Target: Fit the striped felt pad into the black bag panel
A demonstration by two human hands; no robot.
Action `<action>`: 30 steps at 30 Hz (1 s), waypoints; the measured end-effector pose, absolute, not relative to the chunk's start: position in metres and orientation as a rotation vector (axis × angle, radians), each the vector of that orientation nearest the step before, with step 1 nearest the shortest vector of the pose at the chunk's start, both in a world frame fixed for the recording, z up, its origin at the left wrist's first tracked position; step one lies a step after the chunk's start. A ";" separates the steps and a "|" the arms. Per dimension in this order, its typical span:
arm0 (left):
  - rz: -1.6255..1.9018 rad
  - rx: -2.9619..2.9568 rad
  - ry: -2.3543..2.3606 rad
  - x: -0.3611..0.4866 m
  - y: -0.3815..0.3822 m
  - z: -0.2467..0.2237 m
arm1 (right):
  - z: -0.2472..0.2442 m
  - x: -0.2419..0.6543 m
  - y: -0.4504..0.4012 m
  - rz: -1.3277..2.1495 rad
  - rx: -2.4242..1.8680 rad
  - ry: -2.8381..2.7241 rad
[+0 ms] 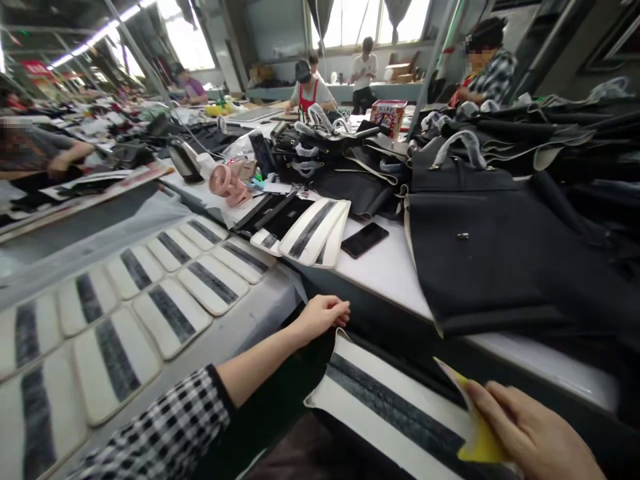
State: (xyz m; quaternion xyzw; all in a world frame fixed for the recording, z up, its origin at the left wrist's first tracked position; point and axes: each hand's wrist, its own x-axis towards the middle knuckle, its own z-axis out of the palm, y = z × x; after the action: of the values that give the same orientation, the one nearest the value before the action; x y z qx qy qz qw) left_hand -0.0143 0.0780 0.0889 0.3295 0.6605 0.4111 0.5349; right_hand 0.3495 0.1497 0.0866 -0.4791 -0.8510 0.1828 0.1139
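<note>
A white panel (370, 393) with a dark stripe (395, 400) along its middle slants across my lap, its near end cut off by the frame. My left hand (325, 317) is closed just beyond the panel's far corner, its fingers curled in. Whether it pinches anything is hidden. A thin, bent yellow sheet (483, 433) is gripped between the thumb and fingers of my right hand (530, 427). That sheet stands over the panel's right part, and I cannot tell whether it touches the surface.
Similar striped panels (167, 317) lie in rows on the left table. On the white table ahead are more panels (313, 230), a phone (365, 240), a pink fan (227, 183) and a kettle (185, 160). Black bag pieces (480, 260) cover the right side. Several people work behind.
</note>
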 end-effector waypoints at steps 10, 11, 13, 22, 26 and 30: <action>0.987 0.269 1.334 0.016 0.031 0.034 | 0.094 0.168 0.162 0.131 -0.898 -2.992; 1.035 0.218 1.299 0.017 0.027 0.035 | 0.092 0.164 0.165 0.154 -0.881 -3.009; 1.089 0.129 1.263 0.018 0.021 0.035 | 0.091 0.160 0.169 0.189 -0.839 -3.034; 1.106 0.036 1.299 0.015 0.026 0.027 | 0.092 0.126 0.187 0.165 -0.628 -3.129; 1.120 0.024 1.306 0.011 0.026 0.025 | 0.094 0.097 0.199 0.183 -0.277 -3.149; 1.115 -0.003 1.309 0.010 0.024 0.023 | 0.097 0.070 0.204 0.212 -0.033 -3.163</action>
State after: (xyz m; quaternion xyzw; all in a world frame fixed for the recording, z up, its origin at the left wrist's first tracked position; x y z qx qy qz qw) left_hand 0.0105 0.0241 0.0227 -0.0014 0.5767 0.4914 0.6527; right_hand 0.0699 0.2039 0.0965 -0.0103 -0.9976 0.0670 -0.0144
